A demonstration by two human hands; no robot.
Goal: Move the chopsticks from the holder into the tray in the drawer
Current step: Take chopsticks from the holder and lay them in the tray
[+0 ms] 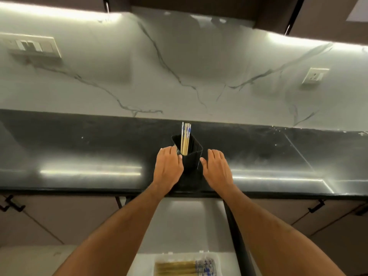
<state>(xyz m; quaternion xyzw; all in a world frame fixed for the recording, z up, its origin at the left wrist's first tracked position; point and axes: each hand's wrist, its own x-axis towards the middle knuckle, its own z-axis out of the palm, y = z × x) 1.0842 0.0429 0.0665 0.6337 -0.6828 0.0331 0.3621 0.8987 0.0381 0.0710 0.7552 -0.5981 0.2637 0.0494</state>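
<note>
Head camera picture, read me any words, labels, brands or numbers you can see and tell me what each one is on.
No readable text in this view.
Chopsticks in the holder: blue marks, pattern only, too blurred to tell.
Chopsticks in the tray: blue pattern, no letters legible.
Switch plate and wall socket: no legible markings.

under-cabinet strips (59, 11) bright; glare on counter (89, 170); edges bowed, soft blur.

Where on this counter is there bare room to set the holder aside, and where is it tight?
The black countertop is bare left of the left hand and right of the right hand, back to the marble wall. It is tight at the middle, where both hands flank the holder of chopsticks.
</note>
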